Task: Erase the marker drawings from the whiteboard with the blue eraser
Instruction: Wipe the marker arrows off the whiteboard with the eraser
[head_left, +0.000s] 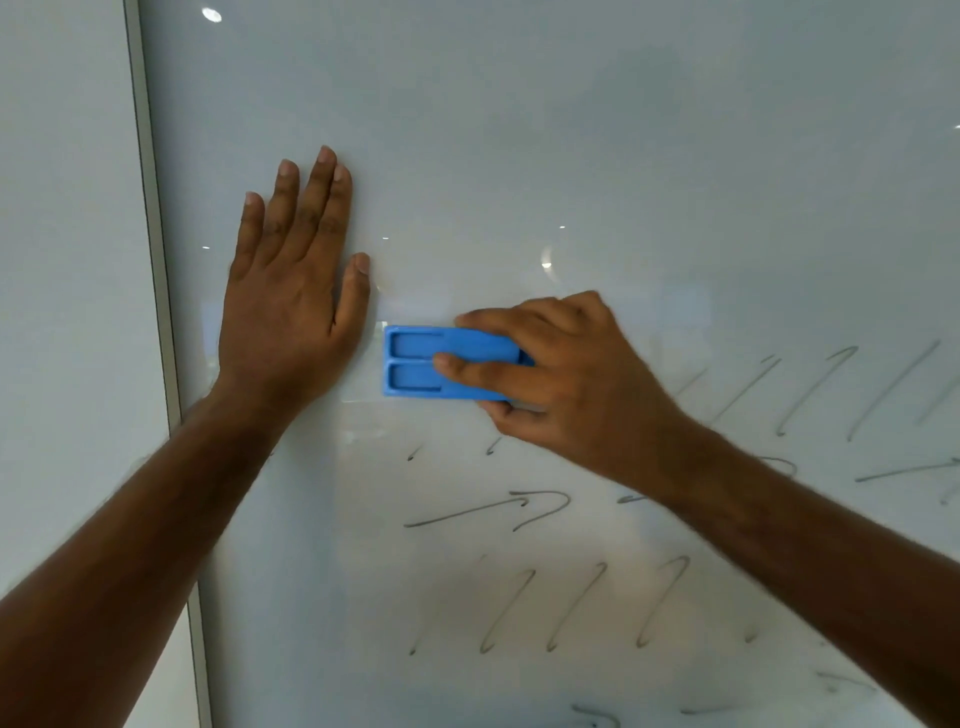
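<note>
Right hand (561, 374) clamped on blue eraser (415, 364), long axis horizontal, flat on whiteboard (571, 156) just right of splayed, empty left hand (291, 312); remaining marker strokes (519, 597) lie below and right of right hand.

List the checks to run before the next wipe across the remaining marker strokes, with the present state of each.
1. Blue plastic eraser held in the right hand: ok, fingers lie over its back and the thumb sits under its lower edge.
2. Eraser flat against the glossy whiteboard: cannot tell, the contact face is hidden.
3. Left hand clear of the strokes: ok, it lies flat on bare board left of the eraser.
4. Grey marker strokes still to erase: not ok, several rows remain below and to the right.
5. Board above the eraser clean: ok, no strokes show there.
</note>
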